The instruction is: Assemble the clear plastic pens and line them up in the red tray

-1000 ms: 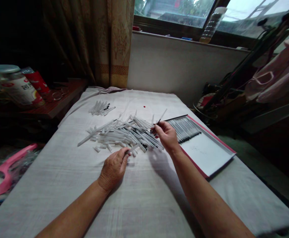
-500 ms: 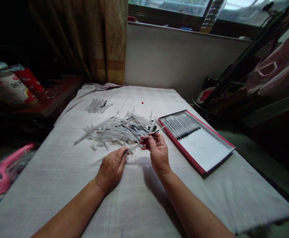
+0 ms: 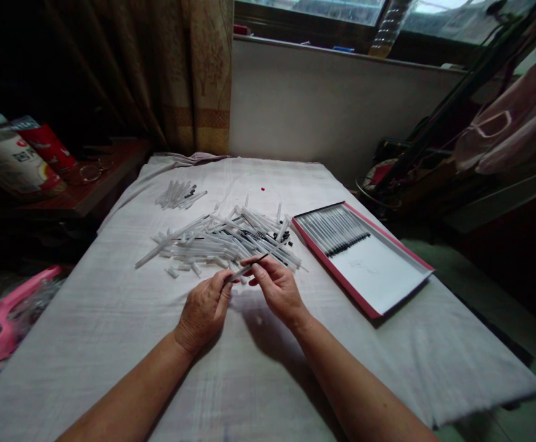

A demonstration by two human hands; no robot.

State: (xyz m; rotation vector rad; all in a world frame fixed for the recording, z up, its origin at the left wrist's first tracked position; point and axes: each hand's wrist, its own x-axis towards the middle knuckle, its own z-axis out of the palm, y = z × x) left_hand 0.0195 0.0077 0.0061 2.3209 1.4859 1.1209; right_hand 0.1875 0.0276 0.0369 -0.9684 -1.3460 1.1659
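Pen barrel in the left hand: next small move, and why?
Probably slide the thin dark refill into the clear pen barrel: the right hand pinches the refill roughly in line with the barrel's end, and the left hand grips the barrel. Whether it is already inside is too small to tell.

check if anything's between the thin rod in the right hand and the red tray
Low things only: between the thin rod in the right hand and the tray lie the right-end tips of the pile, then the tray's red near edge.
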